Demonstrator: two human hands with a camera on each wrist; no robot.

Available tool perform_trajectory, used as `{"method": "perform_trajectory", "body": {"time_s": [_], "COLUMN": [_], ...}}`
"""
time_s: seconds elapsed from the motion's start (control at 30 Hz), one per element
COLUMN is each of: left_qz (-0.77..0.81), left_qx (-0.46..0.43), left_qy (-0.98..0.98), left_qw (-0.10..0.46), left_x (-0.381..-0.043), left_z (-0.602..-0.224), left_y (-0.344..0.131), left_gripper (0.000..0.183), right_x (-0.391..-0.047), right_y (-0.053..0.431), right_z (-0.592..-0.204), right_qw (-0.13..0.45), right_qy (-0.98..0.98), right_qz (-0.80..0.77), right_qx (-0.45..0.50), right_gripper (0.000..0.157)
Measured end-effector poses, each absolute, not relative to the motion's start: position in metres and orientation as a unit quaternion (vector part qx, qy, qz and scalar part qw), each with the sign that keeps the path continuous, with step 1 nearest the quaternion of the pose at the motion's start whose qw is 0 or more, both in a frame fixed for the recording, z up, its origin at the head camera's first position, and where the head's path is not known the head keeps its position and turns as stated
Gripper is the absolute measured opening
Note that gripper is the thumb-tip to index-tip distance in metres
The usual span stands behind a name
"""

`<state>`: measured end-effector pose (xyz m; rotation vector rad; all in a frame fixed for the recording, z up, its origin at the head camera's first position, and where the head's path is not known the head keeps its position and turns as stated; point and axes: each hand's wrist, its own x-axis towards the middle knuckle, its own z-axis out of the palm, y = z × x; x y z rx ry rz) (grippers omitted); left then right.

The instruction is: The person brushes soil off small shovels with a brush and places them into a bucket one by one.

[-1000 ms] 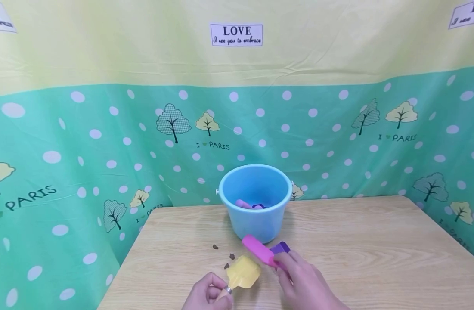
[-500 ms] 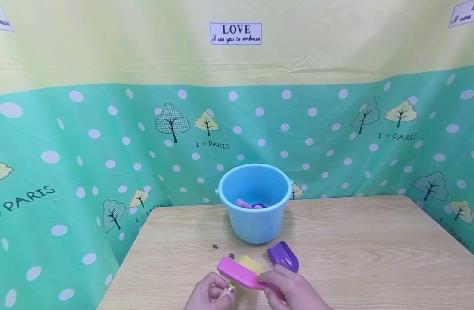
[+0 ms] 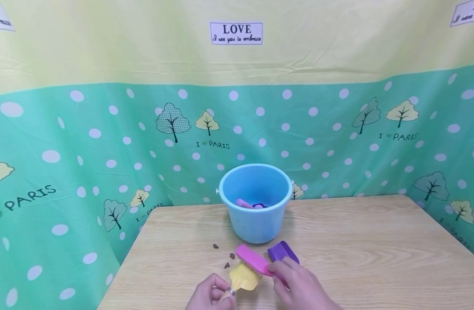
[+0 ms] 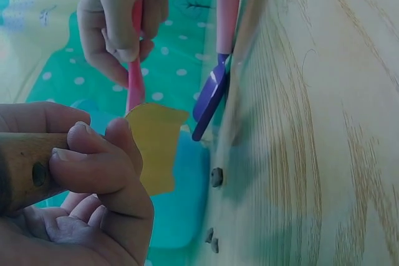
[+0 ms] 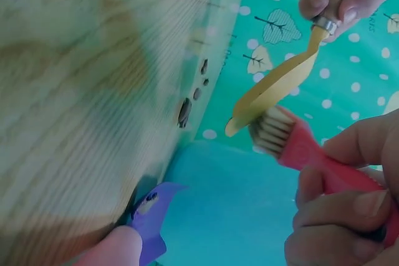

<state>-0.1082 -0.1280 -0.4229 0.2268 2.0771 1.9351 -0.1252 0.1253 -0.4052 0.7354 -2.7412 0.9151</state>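
Note:
My left hand [image 3: 211, 293] grips the wooden handle of a small trowel, its yellow blade [image 3: 243, 277] held above the table. In my right hand [image 3: 302, 286] is a pink brush [image 3: 253, 259]. Its pale bristles [image 5: 272, 130] meet the trowel blade near the tip in the right wrist view. A few dark brown clods [image 3: 232, 255] lie on the table just beyond the blade. Beside the right hand rests a purple shovel [image 3: 283, 251], partly covered by that hand; its pink handle [image 4: 228, 10] shows in the left wrist view.
A light blue bucket [image 3: 256, 224] stands beyond the hands, with a pink handle [image 3: 243, 203] and something purple inside. Behind the wooden table [image 3: 357, 241] hangs a green and yellow printed curtain [image 3: 318, 129].
The brush swept left across the trowel blade, then came back right and away to the blade's far edge. The left hand and trowel have hardly moved.

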Motion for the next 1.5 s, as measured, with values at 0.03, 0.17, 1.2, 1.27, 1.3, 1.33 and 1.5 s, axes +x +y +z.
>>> {"method": "perform_trajectory", "body": {"time_s": [0.03, 0.17, 1.2, 1.27, 1.3, 1.33, 1.5], "left_qz": [0.672, 0.674, 0.67, 0.67, 0.67, 0.67, 0.673], "left_qx": [0.077, 0.079, 0.069, 0.065, 0.063, 0.061, 0.062], "left_qy": [0.722, 0.72, 0.725, 0.726, 0.726, 0.726, 0.723], "left_qw": [0.146, 0.147, 0.144, 0.144, 0.144, 0.144, 0.142], "left_x": [-0.108, -0.107, -0.111, -0.111, -0.11, -0.11, -0.109], "left_z": [-0.423, -0.422, -0.427, -0.427, -0.426, -0.426, -0.425], "left_y": [-0.127, -0.127, -0.127, -0.127, -0.126, -0.126, -0.126], "left_gripper": [0.028, 0.028, 0.027, 0.028, 0.028, 0.028, 0.028], "right_x": [-0.126, -0.128, -0.113, -0.115, -0.116, -0.117, -0.123], "right_y": [0.126, 0.126, 0.117, 0.119, 0.12, 0.121, 0.127], "right_z": [-0.406, -0.408, -0.391, -0.394, -0.395, -0.396, -0.4], "right_qw": [0.084, 0.08, -0.023, 0.005, 0.017, 0.029, 0.07], "right_qy": [-0.92, -0.933, -0.89, -0.896, -0.898, -0.9, -0.911], "right_qz": [0.297, 0.272, 0.382, 0.366, 0.36, 0.354, 0.332], "right_qx": [0.242, 0.221, 0.247, 0.251, 0.252, 0.251, 0.236], "right_gripper": [0.026, 0.023, 0.021, 0.021, 0.021, 0.021, 0.021]}}
